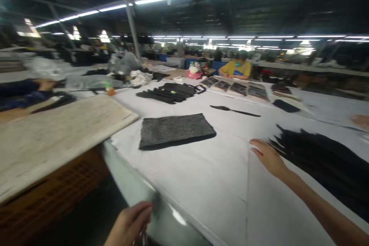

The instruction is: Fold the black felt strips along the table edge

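My right hand (pixel 269 157) is over the white table (pixel 219 184), its thumb and fingers a little apart with nothing between them. Just right of it lies a spread pile of black fabric strips (pixel 325 161). Low in the view, by the table's near edge, my left hand (pixel 131 221) has its fingers closed round something metallic, blurred and mostly hidden. A dark grey folded fabric stack (pixel 175 130) lies on the table between and beyond my hands. One narrow black piece (pixel 235 111) rests farther back.
A beige-topped table (pixel 63 134) stands at the left, over an orange crate (pixel 66 188). More black pieces (pixel 167 92) and flat dark panels (pixel 238 87) lie farther back. A person in yellow (pixel 236 69) sits at the far side. Another person's hand (pixel 361 121) shows at the right edge.
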### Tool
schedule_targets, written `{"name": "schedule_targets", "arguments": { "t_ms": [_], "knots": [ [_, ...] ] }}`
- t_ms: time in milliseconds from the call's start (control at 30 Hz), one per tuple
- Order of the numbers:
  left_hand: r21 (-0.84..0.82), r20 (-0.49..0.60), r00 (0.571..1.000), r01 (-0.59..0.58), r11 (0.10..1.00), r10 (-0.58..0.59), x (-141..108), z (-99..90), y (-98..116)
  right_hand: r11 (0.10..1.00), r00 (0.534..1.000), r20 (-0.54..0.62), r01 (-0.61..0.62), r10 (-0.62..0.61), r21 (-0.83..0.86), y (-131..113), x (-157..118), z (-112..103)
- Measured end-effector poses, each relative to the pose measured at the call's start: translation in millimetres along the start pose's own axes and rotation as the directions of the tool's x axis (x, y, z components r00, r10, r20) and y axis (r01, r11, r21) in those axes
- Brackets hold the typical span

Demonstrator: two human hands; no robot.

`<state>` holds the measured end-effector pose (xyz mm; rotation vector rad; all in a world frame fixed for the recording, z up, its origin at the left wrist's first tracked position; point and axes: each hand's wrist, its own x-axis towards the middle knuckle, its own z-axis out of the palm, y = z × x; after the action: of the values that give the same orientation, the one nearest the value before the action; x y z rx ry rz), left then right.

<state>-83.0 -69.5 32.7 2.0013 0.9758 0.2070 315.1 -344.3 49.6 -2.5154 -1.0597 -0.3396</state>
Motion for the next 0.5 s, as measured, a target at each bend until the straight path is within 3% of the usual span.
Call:
{"name": "schedule_targets", "arguments": {
  "t_ms": [67, 133, 233, 300, 400, 500],
  "knots": [
    [-0.075, 0.066, 0.992, -0.101, 0.992, 0.106, 2, 0.8, 1, 0.971, 0.971, 0.066, 0.224, -0.229, 0.083, -56, 5, 24],
    [-0.084, 0.084, 0.980, -0.172, 0.982, 0.179, 3, -0.3, 6, 0.916, 0.908, 0.146, 0.372, -0.393, 0.151, -119, 10, 41],
    [-0.025, 0.067, 0.969, -0.236, 0.971, 0.237, 3, -4.4, 12, 0.843, 0.812, 0.232, 0.498, -0.535, 0.202, -207, 18, 59],
    [0.030, 0.052, 0.966, -0.256, 0.966, 0.254, 1, -8.5, 12, 0.821, 0.776, 0.269, 0.542, -0.571, 0.180, -254, 27, 71],
    [0.077, 0.020, 0.967, -0.255, 0.964, 0.254, 1, -15.0, 6, 0.792, 0.741, 0.303, 0.603, -0.599, 0.092, -303, 42, 92],
    [0.079, -0.030, 0.969, -0.242, 0.967, 0.245, 6, -19.2, 0, 0.758, 0.725, 0.300, 0.652, -0.620, -0.012, -330, 53, 114]
  ]
}}
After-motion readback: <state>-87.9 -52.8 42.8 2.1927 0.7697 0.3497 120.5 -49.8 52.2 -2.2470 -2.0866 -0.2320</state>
